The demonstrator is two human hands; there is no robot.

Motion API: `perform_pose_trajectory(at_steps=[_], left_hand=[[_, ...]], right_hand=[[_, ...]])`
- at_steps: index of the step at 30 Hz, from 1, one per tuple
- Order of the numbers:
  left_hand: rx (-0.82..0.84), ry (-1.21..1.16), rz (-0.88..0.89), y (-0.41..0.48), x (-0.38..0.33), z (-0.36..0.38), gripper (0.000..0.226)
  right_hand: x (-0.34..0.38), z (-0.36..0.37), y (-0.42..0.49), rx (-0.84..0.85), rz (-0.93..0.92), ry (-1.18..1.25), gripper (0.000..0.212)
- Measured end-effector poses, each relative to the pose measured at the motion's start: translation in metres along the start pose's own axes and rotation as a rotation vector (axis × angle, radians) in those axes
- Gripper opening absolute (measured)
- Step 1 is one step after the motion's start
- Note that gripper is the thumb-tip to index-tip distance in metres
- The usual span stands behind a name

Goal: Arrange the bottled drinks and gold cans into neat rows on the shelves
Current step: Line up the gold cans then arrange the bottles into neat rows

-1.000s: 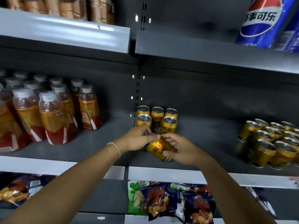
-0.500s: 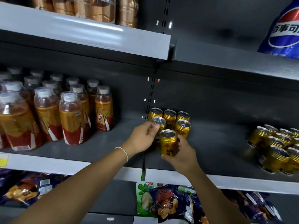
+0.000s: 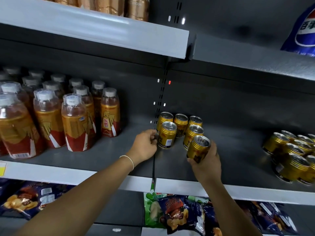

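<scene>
Gripping tilted gold can [image 3: 198,149], right hand [image 3: 207,165] beneath; left hand [image 3: 144,145] beside cans [image 3: 180,125].

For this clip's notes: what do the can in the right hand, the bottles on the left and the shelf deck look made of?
Held can: metal, likely aluminium; glossy gold print, bare silver lid.
Bottles: apparently clear plastic; liquid shows through, pale caps, printed labels.
Shelf deck: probably painted steel; matte dark grey, lighter front edge.

cans [image 3: 167,135]: gold, silver tops | bottles [image 3: 75,123]: amber, gold-and-red labels, grey-white caps | shelf [image 3: 230,150]: dark grey, pale front edge | snack bags [image 3: 177,213]: navy, orange print
</scene>
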State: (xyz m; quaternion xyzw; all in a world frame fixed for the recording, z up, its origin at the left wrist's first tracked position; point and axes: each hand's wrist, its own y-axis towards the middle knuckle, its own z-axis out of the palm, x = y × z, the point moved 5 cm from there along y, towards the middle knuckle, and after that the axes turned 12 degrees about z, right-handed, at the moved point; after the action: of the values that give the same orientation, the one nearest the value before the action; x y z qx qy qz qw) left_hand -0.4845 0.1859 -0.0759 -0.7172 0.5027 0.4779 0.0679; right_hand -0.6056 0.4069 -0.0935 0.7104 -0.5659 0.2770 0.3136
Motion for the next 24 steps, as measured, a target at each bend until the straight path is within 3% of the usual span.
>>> perform_pose_trajectory(at_steps=[4,7,10,14,17,21,24], left_hand=[[0.123,-0.051,-0.01,0.012,0.001,0.015,0.067],[0.14,-0.106,-0.001,0.018,0.002,0.025,0.077],[0.042,-0.207,0.028,0.017,0.006,0.025,0.076],[-0.123,-0.332,0.006,0.008,0.013,0.013,0.066],[-0.174,-0.343,-0.011,0.005,0.015,0.006,0.063],[-0.19,-0.288,-0.001,0.004,0.014,0.004,0.058],[-0.168,-0.205,0.037,0.004,0.013,0.007,0.058]], right_hand=[[0.015,-0.013,-0.011,-0.226,-0.06,-0.148,0.108],[0.04,-0.017,-0.034,-0.373,-0.362,0.008,0.076],[0.062,0.002,-0.034,-0.085,-0.45,0.12,0.044],[0.071,0.042,-0.008,0.246,-0.239,0.031,0.057],[0.075,0.061,-0.001,0.359,-0.186,0.095,0.062],[0.074,0.08,0.007,0.47,-0.133,0.173,0.089],[0.067,0.087,0.007,0.459,-0.158,0.264,0.084]])
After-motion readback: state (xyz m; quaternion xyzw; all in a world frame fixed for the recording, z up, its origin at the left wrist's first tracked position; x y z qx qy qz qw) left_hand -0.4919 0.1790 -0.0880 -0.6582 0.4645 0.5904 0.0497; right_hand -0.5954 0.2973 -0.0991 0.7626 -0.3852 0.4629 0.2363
